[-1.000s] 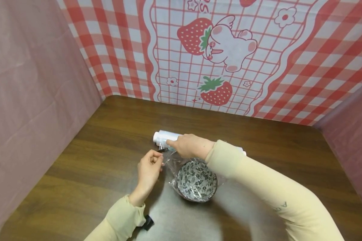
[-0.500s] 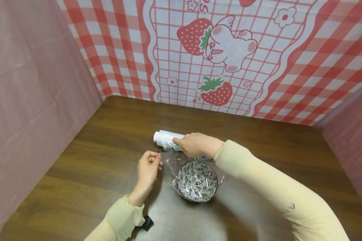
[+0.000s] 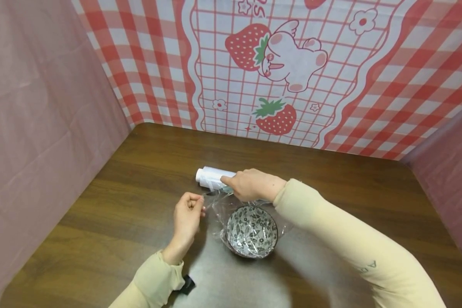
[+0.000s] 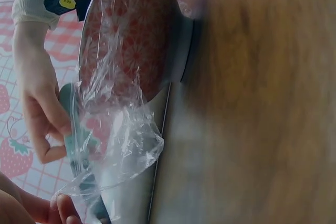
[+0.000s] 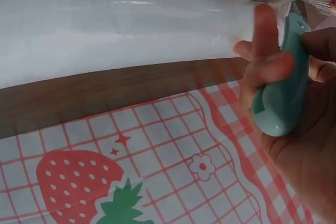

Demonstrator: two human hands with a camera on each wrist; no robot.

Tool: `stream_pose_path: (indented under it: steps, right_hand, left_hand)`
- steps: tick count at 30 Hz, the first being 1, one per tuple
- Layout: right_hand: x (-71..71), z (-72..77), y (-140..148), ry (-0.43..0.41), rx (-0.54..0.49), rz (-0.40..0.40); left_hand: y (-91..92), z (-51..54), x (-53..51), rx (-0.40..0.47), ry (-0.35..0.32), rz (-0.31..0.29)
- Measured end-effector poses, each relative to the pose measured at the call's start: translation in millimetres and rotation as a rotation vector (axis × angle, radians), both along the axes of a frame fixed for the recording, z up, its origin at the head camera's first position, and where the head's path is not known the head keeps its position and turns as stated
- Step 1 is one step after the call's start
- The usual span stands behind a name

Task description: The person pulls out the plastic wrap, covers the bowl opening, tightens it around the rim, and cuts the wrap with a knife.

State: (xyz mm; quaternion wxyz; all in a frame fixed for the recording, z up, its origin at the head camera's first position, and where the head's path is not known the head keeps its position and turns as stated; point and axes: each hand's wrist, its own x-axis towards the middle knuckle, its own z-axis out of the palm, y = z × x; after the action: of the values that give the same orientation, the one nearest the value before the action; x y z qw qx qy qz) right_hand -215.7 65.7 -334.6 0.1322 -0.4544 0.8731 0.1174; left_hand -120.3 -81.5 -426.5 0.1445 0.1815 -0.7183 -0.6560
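Observation:
My left hand (image 3: 187, 216) pinches the edge of a sheet of clear plastic wrap (image 4: 126, 145) left of the bowl. In my right hand (image 3: 254, 185) is a knife (image 5: 289, 85) with a green handle, its fingers curled round it. The dark blade points left, toward my left fingertips, at the wrap between roll and bowl. A patterned bowl (image 3: 252, 233), grey-green inside and reddish outside in the left wrist view, stands upright under crinkled wrap. Behind it lies the white roll of plastic wrap (image 3: 211, 177), partly hidden by my right hand and sleeve.
The brown wooden table (image 3: 138, 171) carries everything. A red-and-white strawberry cloth (image 3: 273, 77) hangs at the back, with pink curtains (image 3: 42, 128) at the sides. A black strap piece (image 3: 188, 284) sticks out at the left cuff.
My right hand has shifted a little to the right with the knife, showing more of the roll, then stayed about there. The left hand has barely moved. The bowl stays in place.

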Motion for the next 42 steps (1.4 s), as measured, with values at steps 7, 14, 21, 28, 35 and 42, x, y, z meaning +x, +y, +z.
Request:
stream_pose_path:
  steps: [7, 14, 21, 28, 35, 42]
  right_hand:
    - [-3.5, 1.7, 8, -0.016, -0.009, 0.01]
    - [-4.6, 2.1, 18, 0.003, -0.045, 0.03]
    - [-3.9, -2.0, 28, 0.005, -0.076, 0.053]
    - [-2.5, -6.7, 34, 0.018, -0.083, 0.053]
    - [-1.3, -9.3, 46, 0.078, -0.109, 0.07]
    - [3.9, -9.5, 57, 0.121, -0.151, 0.076]
  left_hand:
    - [-2.4, 2.0, -0.6, 0.017, -0.004, 0.019]
    - [-4.4, 0.9, -0.7, 0.037, -0.008, 0.005]
    - [-4.6, 5.8, 1.8, 0.064, -0.02, -0.001]
    - [-4.0, 1.3, 1.6, 0.069, -0.021, 0.003]
    - [-2.6, -0.3, 2.4, 0.082, -0.02, -0.012]
    - [-2.5, -0.6, 1.6, 0.111, -0.012, -0.03]
